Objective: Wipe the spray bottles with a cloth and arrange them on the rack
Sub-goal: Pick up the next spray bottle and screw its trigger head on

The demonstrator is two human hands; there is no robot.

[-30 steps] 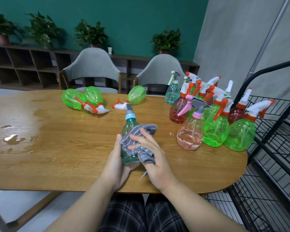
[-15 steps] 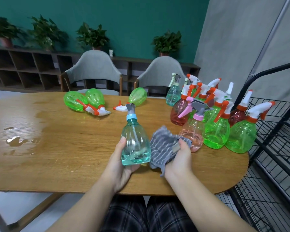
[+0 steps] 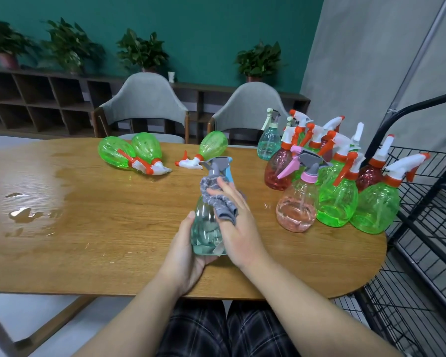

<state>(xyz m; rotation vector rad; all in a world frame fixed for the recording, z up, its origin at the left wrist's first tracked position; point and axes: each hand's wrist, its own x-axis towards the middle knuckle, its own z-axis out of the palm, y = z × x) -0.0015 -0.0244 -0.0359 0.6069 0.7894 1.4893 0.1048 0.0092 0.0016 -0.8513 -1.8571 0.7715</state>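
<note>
Two hands meet at the centre of the frame around a teal bottle (image 3: 204,228) standing upright over the near part of the table (image 3: 88,215). The left hand (image 3: 184,249) cups the bottle's base from below and the left, thumb up along its side and fingers curled under it. The right hand (image 3: 238,225) lies over the bottle's right side with fingers fairly straight, pressing a grey cloth (image 3: 218,195) against the neck and shoulder; the cloth is draped around the fingers, just under the grey and blue trigger head (image 3: 218,164).

At centre right stands a tight cluster of upright bottles: a pink one (image 3: 298,208) nearest, green ones (image 3: 337,204) beside it, red ones behind. Three green bottles (image 3: 129,152) lie on their sides in the upper middle of the table. A puddle (image 3: 23,213) shines at left. The black wire rack (image 3: 422,228) fills the right edge of the frame, just beside the table end.
</note>
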